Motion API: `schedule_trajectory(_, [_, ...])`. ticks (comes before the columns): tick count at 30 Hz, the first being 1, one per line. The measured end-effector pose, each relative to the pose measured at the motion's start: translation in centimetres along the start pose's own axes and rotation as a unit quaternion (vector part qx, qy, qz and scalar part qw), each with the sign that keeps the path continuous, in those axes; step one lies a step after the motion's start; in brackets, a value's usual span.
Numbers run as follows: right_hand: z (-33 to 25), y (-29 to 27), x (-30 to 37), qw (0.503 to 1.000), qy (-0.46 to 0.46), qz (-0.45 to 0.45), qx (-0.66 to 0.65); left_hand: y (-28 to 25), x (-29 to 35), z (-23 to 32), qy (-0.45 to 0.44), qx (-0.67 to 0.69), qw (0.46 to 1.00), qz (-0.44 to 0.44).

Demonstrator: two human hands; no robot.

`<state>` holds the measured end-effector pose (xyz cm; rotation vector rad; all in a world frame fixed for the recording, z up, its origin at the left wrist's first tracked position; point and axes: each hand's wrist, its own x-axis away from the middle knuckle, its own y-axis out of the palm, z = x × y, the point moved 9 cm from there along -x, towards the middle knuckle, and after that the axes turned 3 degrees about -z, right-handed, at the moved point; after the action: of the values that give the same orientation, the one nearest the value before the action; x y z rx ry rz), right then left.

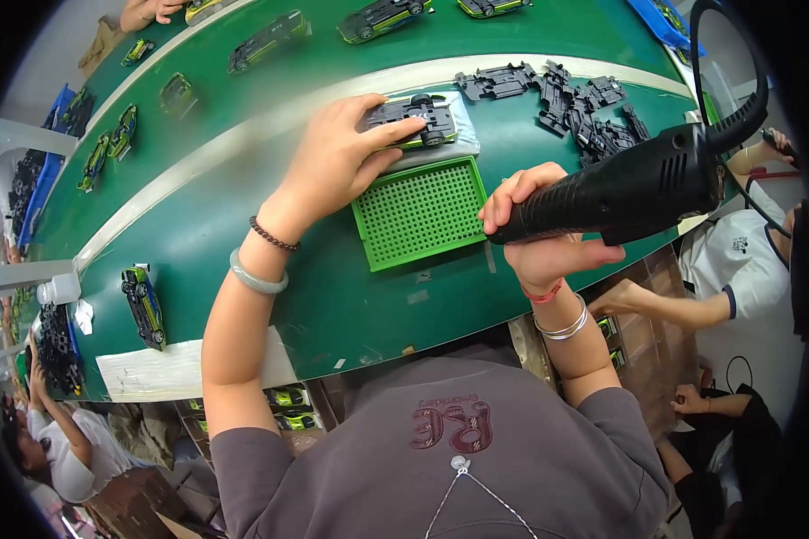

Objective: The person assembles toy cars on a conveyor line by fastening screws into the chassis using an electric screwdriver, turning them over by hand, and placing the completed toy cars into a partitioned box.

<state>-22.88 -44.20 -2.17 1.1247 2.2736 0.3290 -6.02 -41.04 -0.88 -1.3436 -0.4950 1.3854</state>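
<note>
Upturned black-and-lime toy car [404,111]: lies wheels up on a pale blue-and-white pad [466,128]
Left hand [334,151]: spread wide, index finger laid across the car's underside, thumb held apart
Right hand [541,259]: wrapped around the ridged handle of a black corded power tool [634,189]
Green perforated plastic basket [422,216]: on the near side of the pad, between the hands
Black plastic chassis parts [596,133]: heaped right of the pad
Glossy green tabletop [319,328]: beneath pad, basket and parts
</note>
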Motion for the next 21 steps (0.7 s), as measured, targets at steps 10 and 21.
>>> schedule_trajectory(10, [0.0, 0.3, -0.2, 0.996, -0.021, 0.000, 0.082, -0.1, 0.0, 0.1, 0.001, -0.002, 1.000, 0.000])
schedule_trajectory(21, [-1.7, 1.3, -0.1, 0.994, -0.096, -0.060, -0.010, 0.0, 0.0, 0.1, -0.007, -0.005, 1.000, -0.007])
